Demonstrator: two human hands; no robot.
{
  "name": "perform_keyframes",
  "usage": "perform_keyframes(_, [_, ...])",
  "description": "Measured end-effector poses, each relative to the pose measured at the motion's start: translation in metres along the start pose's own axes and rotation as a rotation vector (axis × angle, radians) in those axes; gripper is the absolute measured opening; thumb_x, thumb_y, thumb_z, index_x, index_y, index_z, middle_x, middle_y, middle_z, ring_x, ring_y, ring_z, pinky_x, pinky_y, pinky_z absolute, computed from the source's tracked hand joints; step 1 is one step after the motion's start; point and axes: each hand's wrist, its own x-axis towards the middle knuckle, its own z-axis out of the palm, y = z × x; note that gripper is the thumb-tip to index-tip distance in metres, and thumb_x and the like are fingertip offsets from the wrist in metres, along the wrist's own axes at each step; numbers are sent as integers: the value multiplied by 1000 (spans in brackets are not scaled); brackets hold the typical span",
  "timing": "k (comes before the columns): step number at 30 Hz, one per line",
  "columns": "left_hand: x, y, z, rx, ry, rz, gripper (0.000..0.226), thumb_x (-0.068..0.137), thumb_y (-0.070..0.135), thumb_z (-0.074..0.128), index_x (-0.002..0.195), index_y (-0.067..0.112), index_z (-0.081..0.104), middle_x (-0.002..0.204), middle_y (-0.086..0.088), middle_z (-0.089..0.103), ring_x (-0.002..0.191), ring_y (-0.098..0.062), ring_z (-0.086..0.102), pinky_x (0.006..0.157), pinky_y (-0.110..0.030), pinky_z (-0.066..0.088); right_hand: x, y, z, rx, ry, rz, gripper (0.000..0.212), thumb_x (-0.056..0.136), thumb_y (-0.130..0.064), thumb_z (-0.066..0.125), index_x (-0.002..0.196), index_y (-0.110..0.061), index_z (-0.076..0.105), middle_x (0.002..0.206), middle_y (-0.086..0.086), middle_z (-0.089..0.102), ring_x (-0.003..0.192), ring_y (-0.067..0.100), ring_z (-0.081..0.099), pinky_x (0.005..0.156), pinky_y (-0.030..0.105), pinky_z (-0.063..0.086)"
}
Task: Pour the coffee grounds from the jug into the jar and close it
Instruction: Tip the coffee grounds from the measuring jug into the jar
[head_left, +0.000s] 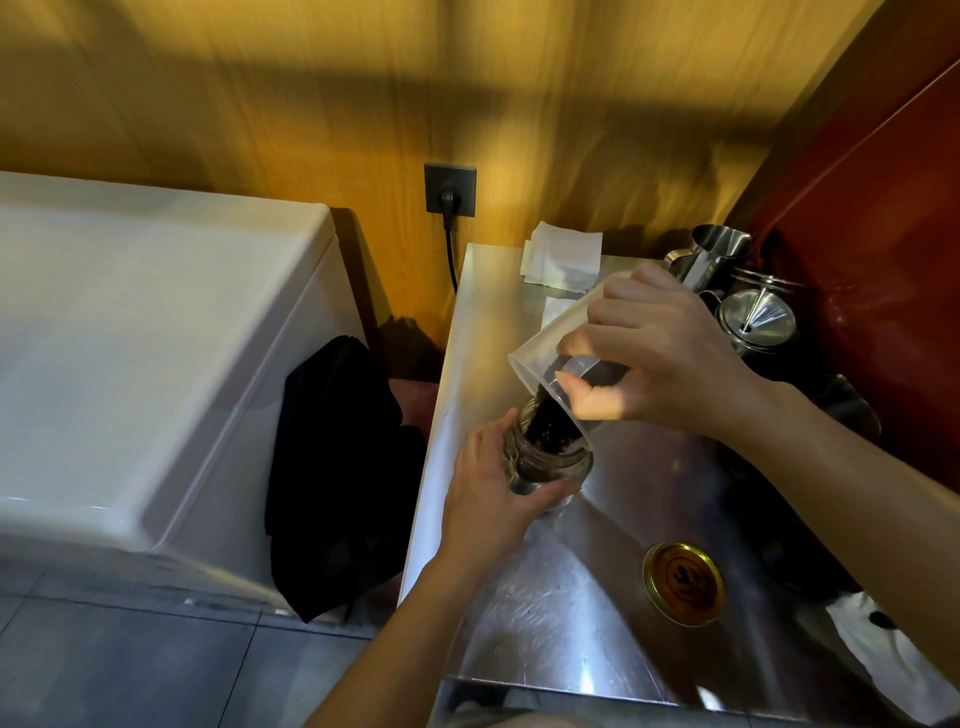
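My right hand (660, 353) grips a clear plastic jug (550, 343) by its handle and holds it tipped steeply down to the left. Dark coffee grounds (545, 421) slide from its lip into the open mouth of a glass jar (550, 462). The jar stands on the steel counter (571, 613), with my left hand (488, 493) wrapped around its left side. The jar's gold lid (683, 583) lies flat on the counter to the right, nearer to me.
Steel pitchers (717, 252) and a lidded metal pot (756, 317) stand at the counter's back right beside a red wall. White paper filters (561, 254) lie at the back. A white appliance (156, 338) and black cloth (337, 467) are left of the counter.
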Motion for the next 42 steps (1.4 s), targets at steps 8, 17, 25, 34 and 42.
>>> perform_keyframes(8, [0,0,-1,23,-1,11,73,64,51,79,124,40,39,104,32,39,109,-4,43,87,-24,41,-4,0,1,-15,14,-15,22,76,-23,67,65,-4,65,53,6,53,52,24,44,57,33,27])
perform_keyframes(17, [1,-1,0,33,-1,-5,76,64,49,80,127,33,40,104,32,39,112,-5,44,86,-24,41,1,-1,1,15,8,-8,19,74,-20,68,65,-4,65,54,6,55,51,24,45,55,35,31])
perform_keyframes(25, [2,-3,0,30,6,-8,78,63,46,81,128,33,40,104,35,38,113,-3,43,80,-10,34,1,1,2,9,0,11,23,75,-22,65,63,-3,64,51,7,50,51,25,44,55,35,29])
perform_keyframes(34, [3,-4,-1,43,-10,14,74,64,47,80,126,31,42,103,32,38,112,-6,45,86,-23,41,3,-4,1,25,12,-42,19,74,-21,65,63,-5,65,52,5,52,50,24,42,57,32,26])
perform_keyframes(42, [4,-6,-1,43,-27,17,77,64,52,78,128,34,39,107,28,39,115,-8,45,92,-33,47,1,-3,0,3,9,-21,23,77,-22,63,61,-5,64,52,5,52,53,23,41,60,32,26])
